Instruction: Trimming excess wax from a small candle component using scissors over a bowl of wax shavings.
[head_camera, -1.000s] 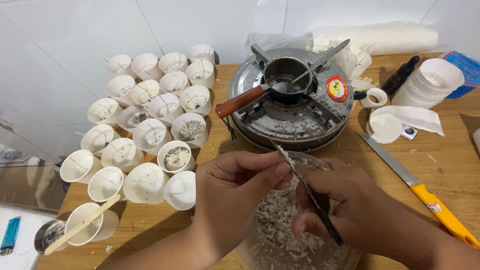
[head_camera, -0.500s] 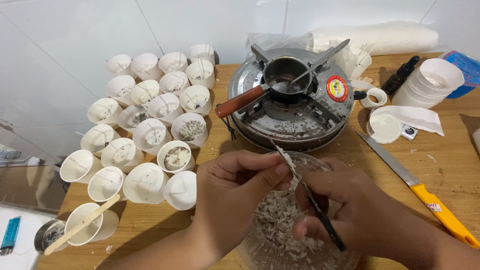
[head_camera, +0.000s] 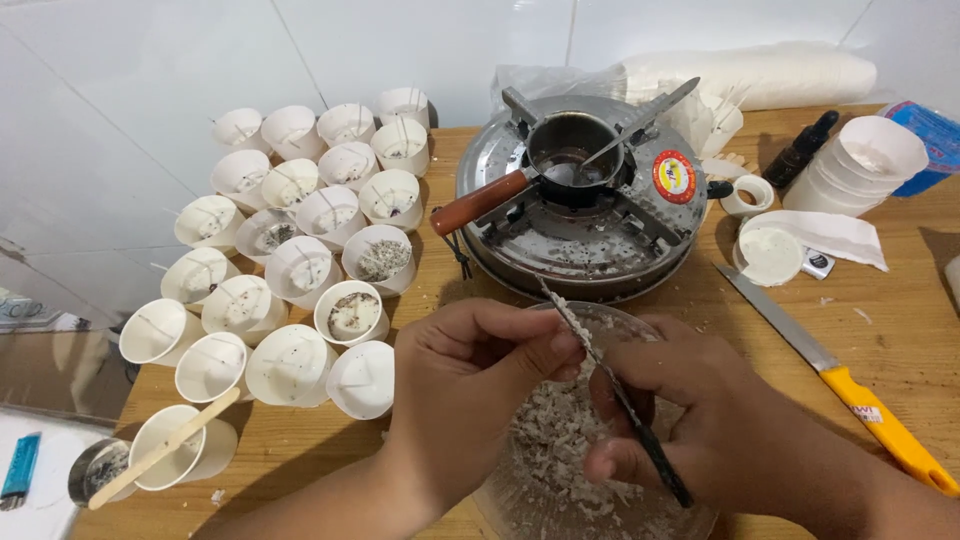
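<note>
My right hand (head_camera: 690, 420) grips the dark handle of a thin knife (head_camera: 600, 365), blade pointing up and away and coated with white flakes. My left hand (head_camera: 470, 375) pinches the blade near its middle with thumb and fingertips. Both hands hover over a clear glass bowl (head_camera: 540, 460) filled with white wax shavings, at the near edge of the wooden table (head_camera: 900, 350).
Several white paper cups (head_camera: 300, 270) with wicks crowd the left side. A gas stove (head_camera: 580, 200) behind the bowl carries a small pot with a wooden handle (head_camera: 480, 200). An orange-handled knife (head_camera: 830, 370) lies at right; stacked cups (head_camera: 865, 165) and a dark dropper bottle (head_camera: 800, 150) stand beyond.
My left fingers have slid slightly along the blade. The hands and bowl stay in nearly the same place.
</note>
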